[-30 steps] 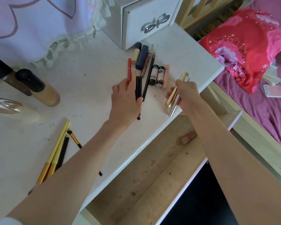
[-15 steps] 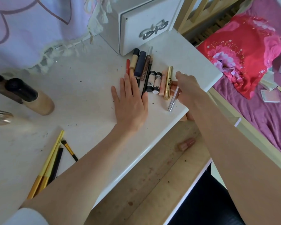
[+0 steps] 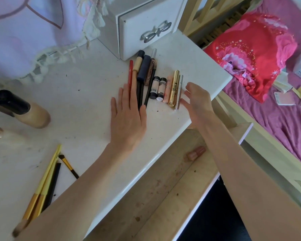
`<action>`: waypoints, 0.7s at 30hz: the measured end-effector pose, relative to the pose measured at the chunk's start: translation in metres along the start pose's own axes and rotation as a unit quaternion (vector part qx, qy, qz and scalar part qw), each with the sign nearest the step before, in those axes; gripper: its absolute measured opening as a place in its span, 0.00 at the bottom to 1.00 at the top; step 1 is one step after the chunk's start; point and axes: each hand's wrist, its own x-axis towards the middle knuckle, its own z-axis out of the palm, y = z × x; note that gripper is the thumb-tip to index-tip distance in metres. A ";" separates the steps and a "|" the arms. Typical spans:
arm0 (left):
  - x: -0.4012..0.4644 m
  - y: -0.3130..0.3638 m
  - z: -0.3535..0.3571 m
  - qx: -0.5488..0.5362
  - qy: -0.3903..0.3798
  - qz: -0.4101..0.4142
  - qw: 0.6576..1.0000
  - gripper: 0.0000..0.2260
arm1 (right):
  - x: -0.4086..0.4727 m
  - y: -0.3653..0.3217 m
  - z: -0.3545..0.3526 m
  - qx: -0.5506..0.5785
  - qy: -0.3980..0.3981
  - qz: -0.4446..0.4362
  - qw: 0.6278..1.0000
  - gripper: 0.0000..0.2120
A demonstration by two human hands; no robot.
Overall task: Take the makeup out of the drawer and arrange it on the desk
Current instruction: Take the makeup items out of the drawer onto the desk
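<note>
Since the earlier frames the gold tube (image 3: 173, 88) and the thin silver tube (image 3: 179, 92) have left the right hand (image 3: 197, 101) and now lie on the desk (image 3: 80, 94) at the right end of the makeup row, touching each other.

Head view: the left hand's (image 3: 128, 117) fingers cover the lower ends of the red pencil (image 3: 130, 73) and the black pencils (image 3: 140, 92), so their tips cannot be seen. Labels on the two small black-capped tubes (image 3: 158, 88) are too blurred to read fully. Both forearms hide part of the open drawer (image 3: 163, 192) and the brush heads of the yellow-handled brushes (image 3: 43, 181) at lower left. One pink tube (image 3: 195, 152) lies in the drawer, partly behind the right forearm.

That left hand lies flat and open, palm down, on the desk and pencils. By contrast, the right hand is spread open and holds nothing, fingertips just beside the silver tube; whether they touch it is unclear.
</note>
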 end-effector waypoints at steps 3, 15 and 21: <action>-0.014 -0.004 0.003 0.069 -0.020 0.027 0.997 0.26 | -0.011 0.016 -0.002 -0.050 -0.027 -0.055 0.997 0.15; 0.004 -0.005 0.001 0.070 -0.058 0.043 0.995 0.27 | -0.014 0.032 -0.009 -0.201 -0.111 -0.202 0.952 0.16; -0.039 -0.001 -0.009 -0.034 -0.058 0.048 0.997 0.27 | -0.031 0.054 -0.033 -0.268 -0.108 -0.196 0.937 0.23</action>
